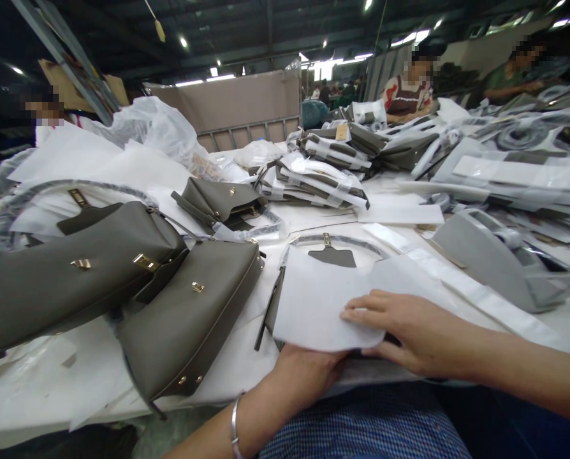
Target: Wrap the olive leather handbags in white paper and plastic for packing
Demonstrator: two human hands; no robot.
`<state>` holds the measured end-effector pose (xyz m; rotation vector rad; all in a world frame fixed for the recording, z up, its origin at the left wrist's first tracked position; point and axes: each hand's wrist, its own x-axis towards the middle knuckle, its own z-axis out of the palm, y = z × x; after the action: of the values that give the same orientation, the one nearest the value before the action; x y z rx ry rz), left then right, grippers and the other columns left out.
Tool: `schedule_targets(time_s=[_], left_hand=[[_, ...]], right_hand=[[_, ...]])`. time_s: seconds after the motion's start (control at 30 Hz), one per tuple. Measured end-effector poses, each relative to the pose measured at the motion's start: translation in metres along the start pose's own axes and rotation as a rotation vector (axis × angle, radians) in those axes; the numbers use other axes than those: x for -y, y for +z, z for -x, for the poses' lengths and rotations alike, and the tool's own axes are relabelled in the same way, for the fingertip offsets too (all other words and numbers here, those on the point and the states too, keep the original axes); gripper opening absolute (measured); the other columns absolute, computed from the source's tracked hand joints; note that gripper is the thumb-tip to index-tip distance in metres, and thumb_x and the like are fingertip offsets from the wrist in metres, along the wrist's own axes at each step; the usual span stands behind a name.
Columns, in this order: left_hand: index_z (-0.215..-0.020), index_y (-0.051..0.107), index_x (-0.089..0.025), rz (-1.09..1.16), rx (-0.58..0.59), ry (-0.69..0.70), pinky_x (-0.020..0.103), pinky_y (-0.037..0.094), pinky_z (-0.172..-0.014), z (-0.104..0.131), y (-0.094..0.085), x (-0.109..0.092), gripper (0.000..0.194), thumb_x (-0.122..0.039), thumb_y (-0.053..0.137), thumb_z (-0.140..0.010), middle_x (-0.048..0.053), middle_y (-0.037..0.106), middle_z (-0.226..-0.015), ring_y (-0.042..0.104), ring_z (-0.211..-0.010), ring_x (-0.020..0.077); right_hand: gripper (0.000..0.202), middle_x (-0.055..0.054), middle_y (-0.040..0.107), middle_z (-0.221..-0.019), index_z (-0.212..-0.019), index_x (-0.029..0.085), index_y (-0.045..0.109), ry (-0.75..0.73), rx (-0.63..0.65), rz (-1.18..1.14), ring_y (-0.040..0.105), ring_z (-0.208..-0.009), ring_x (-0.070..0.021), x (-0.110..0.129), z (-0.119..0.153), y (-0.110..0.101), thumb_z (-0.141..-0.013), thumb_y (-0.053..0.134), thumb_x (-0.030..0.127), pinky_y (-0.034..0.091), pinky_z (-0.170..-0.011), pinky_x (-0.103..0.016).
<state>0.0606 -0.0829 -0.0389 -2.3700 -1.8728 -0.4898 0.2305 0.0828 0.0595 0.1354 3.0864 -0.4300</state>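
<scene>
In front of me lies a dark olive handbag (333, 256), mostly covered by a white sheet of thin packing material (314, 299). Its flap with a gold clasp and its wrapped handle show beyond the sheet. My right hand (400, 325) holds the sheet's near right edge, fingers on top and thumb below. My left hand (308, 370), with a silver bangle on the wrist, reaches under the near edge of the sheet; its fingers are hidden. To the left lie two more olive handbags, a nearer one (194, 319) and a larger one (84, 268).
Another olive bag (222, 197) lies farther back. Behind it are stacked wrapped bags (314, 178) and crumpled clear plastic (160, 127). At the right lie a grey tape dispenser (495, 261) and white strips (438, 274). Several people sit across the table.
</scene>
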Motion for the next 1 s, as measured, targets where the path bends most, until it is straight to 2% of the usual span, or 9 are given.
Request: schedule_targets(time_s=[0.1,0.2,0.27,0.33,0.47,0.53,0.77,0.87,1.0], left_hand=[[-0.159,0.02,-0.023,-0.034,-0.003,0.017,0.045,0.035,-0.118,0.0,0.004,0.0,0.062,-0.034,0.044,-0.102,0.009,0.045,-0.154,0.042,-0.141,0.028],[-0.158,0.023,-0.025,-0.035,0.006,0.012,0.047,0.036,-0.118,-0.002,0.001,-0.001,0.061,-0.033,0.044,-0.102,0.008,0.044,-0.154,0.043,-0.141,0.0301],[-0.158,0.025,-0.028,-0.021,0.007,-0.003,0.049,0.037,-0.117,-0.002,-0.002,-0.002,0.061,-0.032,0.045,-0.101,0.006,0.044,-0.155,0.044,-0.14,0.0307],[-0.158,0.025,-0.029,-0.023,0.017,-0.003,0.051,0.039,-0.117,0.0,-0.002,-0.002,0.062,-0.027,0.046,-0.1,0.006,0.044,-0.154,0.045,-0.139,0.0307],[-0.157,0.027,-0.031,-0.04,0.022,0.011,0.053,0.041,-0.115,0.006,0.006,-0.002,0.064,-0.021,0.047,-0.098,0.005,0.051,-0.149,0.048,-0.136,0.0306],[-0.157,0.027,-0.034,-0.052,-0.008,0.02,0.053,0.04,-0.116,0.008,0.01,-0.001,0.064,-0.025,0.049,-0.098,0.002,0.053,-0.147,0.048,-0.137,0.0303],[-0.157,0.028,-0.029,-0.171,-0.083,0.083,0.052,0.034,-0.12,0.013,0.011,0.0,0.068,-0.029,0.057,-0.096,0.005,0.052,-0.148,0.046,-0.139,0.0323],[-0.156,0.031,-0.03,-0.226,-0.046,0.092,0.055,0.041,-0.116,0.023,0.017,0.001,0.067,-0.03,0.058,-0.095,0.007,0.054,-0.147,0.049,-0.135,0.0351],[-0.157,0.029,-0.029,-0.229,0.021,0.072,0.053,0.047,-0.111,0.031,0.023,0.001,0.063,-0.029,0.052,-0.098,0.007,0.057,-0.143,0.057,-0.127,0.0326]], right_hand=[[0.05,-0.005,0.053,-0.148,-0.14,0.032,0.057,-0.04,0.083,-0.15,0.056,-0.128,-0.029,-0.006,0.01,0.005,-0.093,0.059,0.049,0.046,-0.107,-0.046],[0.041,-0.004,0.062,-0.138,-0.136,0.029,0.061,0.048,0.026,-0.275,0.06,-0.124,-0.0228,-0.021,0.009,0.009,-0.102,0.042,0.042,0.048,-0.106,-0.04],[0.04,-0.007,0.066,-0.132,-0.133,0.025,0.063,0.089,-0.034,-0.219,0.063,-0.117,-0.0237,-0.029,0.006,0.017,-0.102,0.043,0.038,0.052,-0.101,-0.041],[0.043,-0.009,0.062,-0.137,-0.137,0.025,0.06,0.078,-0.084,-0.087,0.06,-0.12,-0.0271,-0.032,0.007,0.029,-0.099,0.05,0.041,0.05,-0.102,-0.046],[0.061,-0.005,0.041,-0.157,-0.154,0.029,0.036,-0.007,-0.14,0.049,0.036,-0.145,-0.0286,-0.031,0.012,0.054,-0.098,0.051,0.049,0.027,-0.119,-0.055],[0.064,-0.005,0.036,-0.16,-0.156,0.028,0.03,-0.009,-0.141,0.05,0.03,-0.148,-0.0279,-0.031,0.014,0.06,-0.099,0.049,0.051,0.023,-0.121,-0.055],[0.061,-0.007,0.036,-0.159,-0.155,0.03,0.031,-0.019,-0.102,0.014,0.029,-0.148,-0.0305,-0.03,0.014,0.056,-0.1,0.046,0.051,0.023,-0.119,-0.06],[0.057,-0.006,0.033,-0.161,-0.155,0.036,0.031,-0.066,-0.097,0.02,0.03,-0.148,-0.0314,-0.027,0.013,0.057,-0.101,0.046,0.047,0.023,-0.118,-0.063],[0.055,-0.004,0.031,-0.162,-0.153,0.039,0.033,-0.085,-0.102,0.009,0.031,-0.147,-0.0312,-0.026,0.01,0.06,-0.101,0.048,0.043,0.022,-0.118,-0.062]])
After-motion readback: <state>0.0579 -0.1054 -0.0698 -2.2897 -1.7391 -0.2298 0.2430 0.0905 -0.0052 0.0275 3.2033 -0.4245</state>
